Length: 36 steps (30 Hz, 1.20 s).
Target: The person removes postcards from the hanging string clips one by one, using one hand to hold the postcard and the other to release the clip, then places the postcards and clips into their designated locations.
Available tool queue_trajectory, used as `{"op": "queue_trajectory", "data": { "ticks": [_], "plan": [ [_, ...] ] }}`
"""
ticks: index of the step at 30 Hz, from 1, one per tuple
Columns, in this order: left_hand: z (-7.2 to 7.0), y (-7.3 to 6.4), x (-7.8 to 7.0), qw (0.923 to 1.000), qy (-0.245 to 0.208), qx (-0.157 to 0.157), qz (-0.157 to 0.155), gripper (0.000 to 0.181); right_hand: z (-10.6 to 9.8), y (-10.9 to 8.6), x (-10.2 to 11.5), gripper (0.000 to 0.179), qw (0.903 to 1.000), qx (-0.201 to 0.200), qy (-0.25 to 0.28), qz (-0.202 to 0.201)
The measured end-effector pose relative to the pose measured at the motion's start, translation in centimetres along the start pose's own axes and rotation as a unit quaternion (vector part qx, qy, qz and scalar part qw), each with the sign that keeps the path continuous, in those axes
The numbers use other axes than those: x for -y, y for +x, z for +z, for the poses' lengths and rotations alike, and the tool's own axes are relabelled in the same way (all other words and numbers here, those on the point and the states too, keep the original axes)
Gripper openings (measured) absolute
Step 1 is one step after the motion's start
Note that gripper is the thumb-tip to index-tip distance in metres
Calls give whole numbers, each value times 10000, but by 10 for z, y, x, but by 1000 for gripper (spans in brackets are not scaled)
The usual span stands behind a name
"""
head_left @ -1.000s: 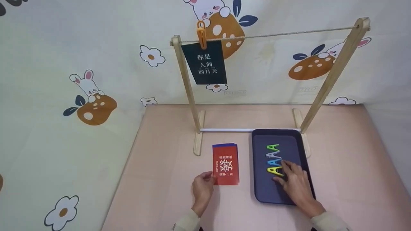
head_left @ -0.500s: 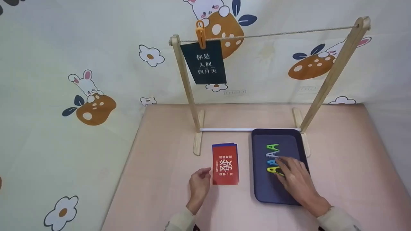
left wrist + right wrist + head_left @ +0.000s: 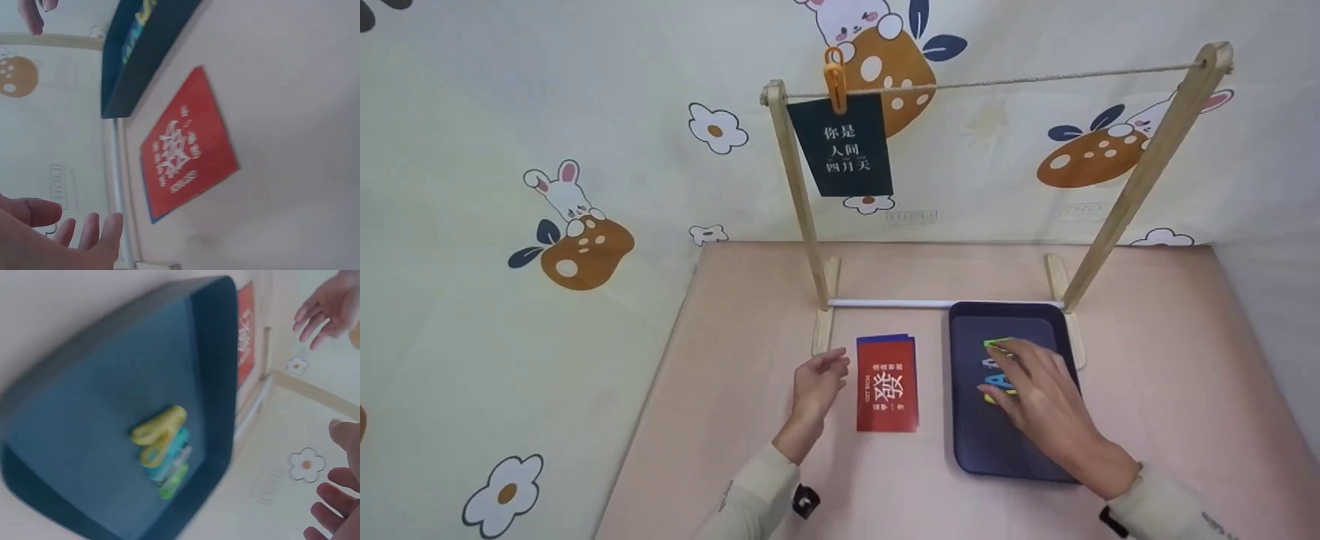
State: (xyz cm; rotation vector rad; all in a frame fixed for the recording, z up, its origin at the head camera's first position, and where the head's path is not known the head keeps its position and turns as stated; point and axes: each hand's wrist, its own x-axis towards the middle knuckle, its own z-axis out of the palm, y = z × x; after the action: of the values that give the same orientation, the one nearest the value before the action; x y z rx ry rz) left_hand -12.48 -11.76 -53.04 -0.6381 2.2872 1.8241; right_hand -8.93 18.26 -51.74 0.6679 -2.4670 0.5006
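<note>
Several clothespins lie in a row in the dark blue tray (image 3: 997, 450); the yellow clothespin (image 3: 160, 430) and green clothespin (image 3: 175, 482) mark the row's ends, with blue and grey ones between. Above them hovers my right hand (image 3: 1046, 390), fingers spread, holding nothing; in the head view it partly covers them. A red card (image 3: 887, 394) with white characters lies on top of a blue card (image 3: 881, 338) on the table. Left of these cards, my left hand (image 3: 816, 386) is raised off the table with relaxed fingers and nothing in its grasp.
A wooden rack (image 3: 799, 195) stands behind, with a string (image 3: 1035, 79) across its top. An orange clothespin (image 3: 835, 79) holds a dark green card (image 3: 844, 154) at the string's left end. The tray's far end meets the rack's white bottom bar (image 3: 892, 304).
My left hand has left the red card's lower left corner and moved up and away. My right hand has moved from the yellow clothespin toward the green end of the row.
</note>
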Motion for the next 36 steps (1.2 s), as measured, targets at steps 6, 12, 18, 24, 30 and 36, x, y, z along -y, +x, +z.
{"op": "queue_trajectory", "data": {
  "ticks": [6, 12, 18, 24, 30, 36],
  "plan": [
    [-3, 4, -24, 9986, -326, 408, 116, 37, -6, 28, 4, 59, 9982, -227, -152, -541],
    [-6, 8, -51, 9952, -257, 772, 550, 60, -12, 56, 10, 65, 9934, -187, -460, -1036],
    [-12, 10, -81, 9893, -77, 1107, 943, 74, -22, 82, 14, 60, 9900, -178, -400, -1341],
    [-12, 17, -101, 9783, -930, 1456, 1144, 77, -26, 103, 15, 54, 9870, -621, 20, -1480],
    [-5, 23, -121, 9664, -1793, 1544, 1005, 76, -34, 137, 18, 66, 9878, -623, -167, -1416],
    [4, 28, -140, 9516, -2409, 1582, 1063, 74, -43, 177, 21, 69, 9835, -571, -539, -1632]
  ]
}}
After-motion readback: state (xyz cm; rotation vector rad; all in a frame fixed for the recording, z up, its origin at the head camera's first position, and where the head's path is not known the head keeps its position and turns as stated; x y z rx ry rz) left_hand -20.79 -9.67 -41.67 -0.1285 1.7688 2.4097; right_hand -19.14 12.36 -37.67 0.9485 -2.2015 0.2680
